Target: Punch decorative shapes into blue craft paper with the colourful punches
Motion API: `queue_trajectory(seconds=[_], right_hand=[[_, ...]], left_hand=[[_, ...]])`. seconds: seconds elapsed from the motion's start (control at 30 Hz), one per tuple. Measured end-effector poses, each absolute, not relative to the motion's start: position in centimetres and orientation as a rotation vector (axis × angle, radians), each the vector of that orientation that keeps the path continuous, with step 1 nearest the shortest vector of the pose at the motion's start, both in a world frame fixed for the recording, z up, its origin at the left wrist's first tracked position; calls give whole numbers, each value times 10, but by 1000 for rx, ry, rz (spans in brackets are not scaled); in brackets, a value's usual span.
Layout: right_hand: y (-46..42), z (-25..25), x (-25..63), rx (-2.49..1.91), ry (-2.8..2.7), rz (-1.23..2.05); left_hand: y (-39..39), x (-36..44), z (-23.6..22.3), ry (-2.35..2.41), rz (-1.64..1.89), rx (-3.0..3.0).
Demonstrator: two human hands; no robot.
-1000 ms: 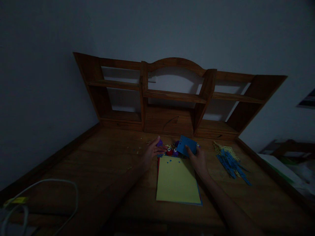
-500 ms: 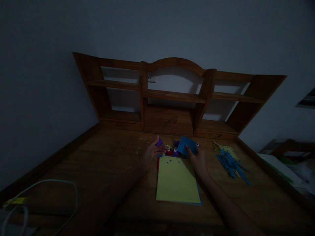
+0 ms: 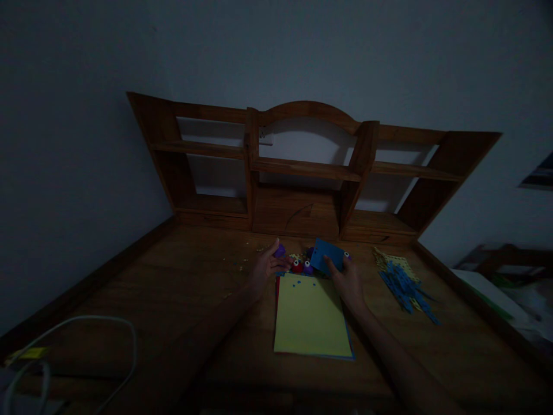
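Note:
My left hand (image 3: 262, 272) is over the desk with its thumb up and its fingers stretched to the right. A small purple round piece (image 3: 280, 251) shows between thumb and fingers; whether they touch it is unclear. By the fingertips are a red round piece (image 3: 297, 266) and a purple one (image 3: 307, 267), each with a white eye. My right hand (image 3: 349, 280) pinches a blue paper card (image 3: 327, 256), tilted, with small holes near its left edge. Another eyed purple piece (image 3: 347, 255) shows just behind my right hand. Below the hands lies a yellow sheet (image 3: 313, 320) on a stack of coloured paper.
Blue paper strips (image 3: 404, 285) and holed yellow paper (image 3: 395, 263) lie at the right. Tiny yellow bits (image 3: 242, 265) are scattered left of my left hand. A wooden shelf unit (image 3: 298, 210) stands at the back; a white cable (image 3: 133, 346) loops at front left.
The blue card has shifted very slightly with my right hand. My left hand and the pieces beside it look unchanged.

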State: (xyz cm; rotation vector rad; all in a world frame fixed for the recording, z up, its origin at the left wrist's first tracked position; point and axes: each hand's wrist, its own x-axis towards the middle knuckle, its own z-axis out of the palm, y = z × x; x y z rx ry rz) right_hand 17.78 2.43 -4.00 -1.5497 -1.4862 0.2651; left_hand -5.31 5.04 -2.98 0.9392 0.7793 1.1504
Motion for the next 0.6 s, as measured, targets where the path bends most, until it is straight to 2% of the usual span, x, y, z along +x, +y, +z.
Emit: queue_trajectory(seconds=[0.6], right_hand=[[25, -42, 177, -1557, -1514, 391]], left_hand=[[50, -52, -29, 767, 1157, 955]])
